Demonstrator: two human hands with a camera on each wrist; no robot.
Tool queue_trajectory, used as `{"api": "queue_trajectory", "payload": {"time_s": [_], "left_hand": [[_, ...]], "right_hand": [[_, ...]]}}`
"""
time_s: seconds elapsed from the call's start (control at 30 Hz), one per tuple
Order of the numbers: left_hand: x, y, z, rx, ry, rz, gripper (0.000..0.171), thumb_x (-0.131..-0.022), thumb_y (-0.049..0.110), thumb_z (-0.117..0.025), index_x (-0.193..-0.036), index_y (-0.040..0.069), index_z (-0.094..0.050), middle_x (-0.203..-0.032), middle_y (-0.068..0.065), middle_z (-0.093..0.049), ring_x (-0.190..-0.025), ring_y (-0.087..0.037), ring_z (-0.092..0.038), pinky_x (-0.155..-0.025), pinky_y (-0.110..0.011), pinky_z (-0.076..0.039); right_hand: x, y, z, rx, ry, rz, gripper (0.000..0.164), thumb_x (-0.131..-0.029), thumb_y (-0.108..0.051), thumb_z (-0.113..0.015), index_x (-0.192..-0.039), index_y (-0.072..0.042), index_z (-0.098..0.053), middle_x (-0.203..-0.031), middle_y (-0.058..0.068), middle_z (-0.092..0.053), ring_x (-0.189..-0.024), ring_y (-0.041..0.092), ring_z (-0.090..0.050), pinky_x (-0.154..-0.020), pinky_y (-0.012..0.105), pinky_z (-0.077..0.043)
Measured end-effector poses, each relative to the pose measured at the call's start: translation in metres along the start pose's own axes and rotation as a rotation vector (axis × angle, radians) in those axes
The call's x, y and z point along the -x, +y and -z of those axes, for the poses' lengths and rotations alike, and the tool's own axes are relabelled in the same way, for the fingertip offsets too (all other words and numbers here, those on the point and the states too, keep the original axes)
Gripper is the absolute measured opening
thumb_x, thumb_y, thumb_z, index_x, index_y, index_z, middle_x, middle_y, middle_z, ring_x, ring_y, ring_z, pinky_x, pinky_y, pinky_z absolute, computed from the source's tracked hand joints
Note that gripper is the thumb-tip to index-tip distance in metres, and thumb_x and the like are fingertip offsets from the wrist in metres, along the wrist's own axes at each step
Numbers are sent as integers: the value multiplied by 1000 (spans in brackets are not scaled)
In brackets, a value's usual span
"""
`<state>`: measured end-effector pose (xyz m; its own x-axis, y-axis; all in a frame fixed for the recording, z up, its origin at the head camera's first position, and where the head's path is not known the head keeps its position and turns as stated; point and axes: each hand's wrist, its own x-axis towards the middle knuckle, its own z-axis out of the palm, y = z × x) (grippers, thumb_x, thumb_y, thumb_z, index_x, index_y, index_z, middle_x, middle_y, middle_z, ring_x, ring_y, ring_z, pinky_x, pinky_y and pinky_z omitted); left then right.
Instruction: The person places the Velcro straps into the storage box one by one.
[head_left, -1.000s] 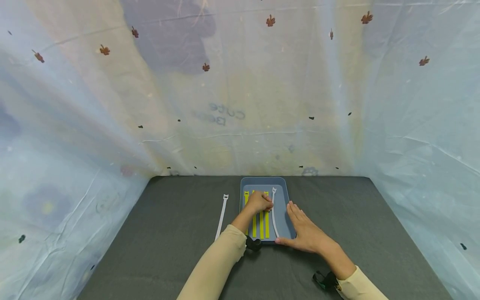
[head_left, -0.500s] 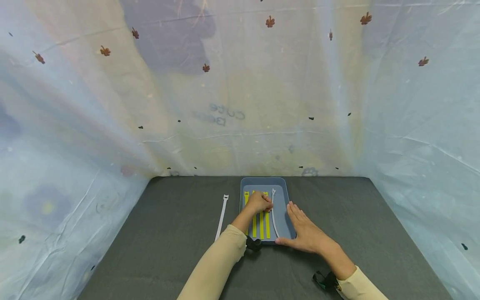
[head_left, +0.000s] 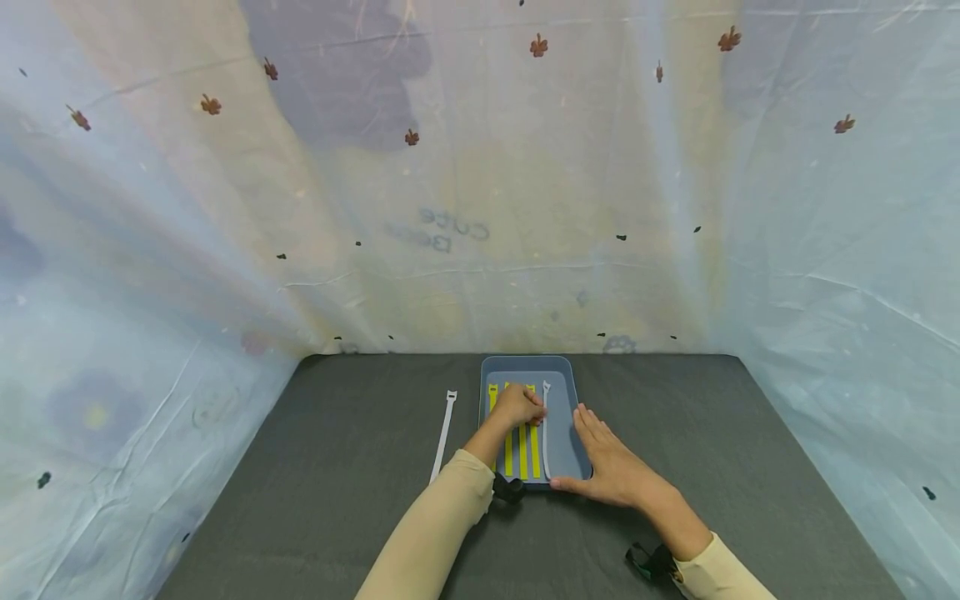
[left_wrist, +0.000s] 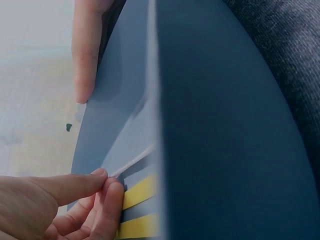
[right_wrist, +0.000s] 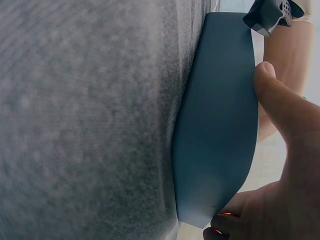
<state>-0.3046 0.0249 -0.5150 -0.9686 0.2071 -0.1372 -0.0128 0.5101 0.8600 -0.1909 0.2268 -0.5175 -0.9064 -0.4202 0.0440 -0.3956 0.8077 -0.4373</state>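
A blue-grey tray (head_left: 573, 446) lies on the table with several yellow cable straps (head_left: 523, 457) side by side in it. Right of these, a white cable strap (head_left: 546, 450) with a slotted head runs lengthwise. My left hand (head_left: 517, 406) reaches over the yellow straps and pinches the white strap between thumb and fingertips; the left wrist view shows this pinch (left_wrist: 106, 182) up close. My right hand (head_left: 618, 468) rests against the tray's near right corner, straight fingers along the right side and thumb (right_wrist: 268, 75) on the near rim.
A second white strap (head_left: 444, 435) lies on the dark grey cloth (head_left: 360, 467) left of the tray, its lower end hidden by my left sleeve. Pale patterned sheeting (head_left: 480, 183) walls the table at the back and sides.
The lower end of the pinched white strap has shifted left, so the strap now lies straighter, beside the yellow ones. My right thumb has slid slightly left. My left hand has barely moved.
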Motion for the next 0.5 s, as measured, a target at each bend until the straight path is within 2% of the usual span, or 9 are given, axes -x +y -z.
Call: {"api": "queue_trajectory", "payload": {"time_s": [0.27, 0.5], "left_hand": [[2, 1, 1, 4, -3, 3, 9, -94, 2, -83, -91, -1, -74, -77, -8, -75, -67, -19, -75, -63, -30, -64], [1, 1, 1, -14, -3, 8, 12, -93, 2, -83, -89, 2, -72, -74, -7, -75, -64, -17, -74, -59, -27, -60]], "right_hand": [[0, 0, 0, 1, 0, -1, 127, -90, -74, -72, -167, 11, -17, -175, 30, -13, -163, 46, -17, -130, 62, -22], [0, 0, 1, 0, -3, 1, 127, -90, -74, -73, -166, 11, -18, -175, 30, -13, -163, 45, -18, -130, 62, -22]]}}
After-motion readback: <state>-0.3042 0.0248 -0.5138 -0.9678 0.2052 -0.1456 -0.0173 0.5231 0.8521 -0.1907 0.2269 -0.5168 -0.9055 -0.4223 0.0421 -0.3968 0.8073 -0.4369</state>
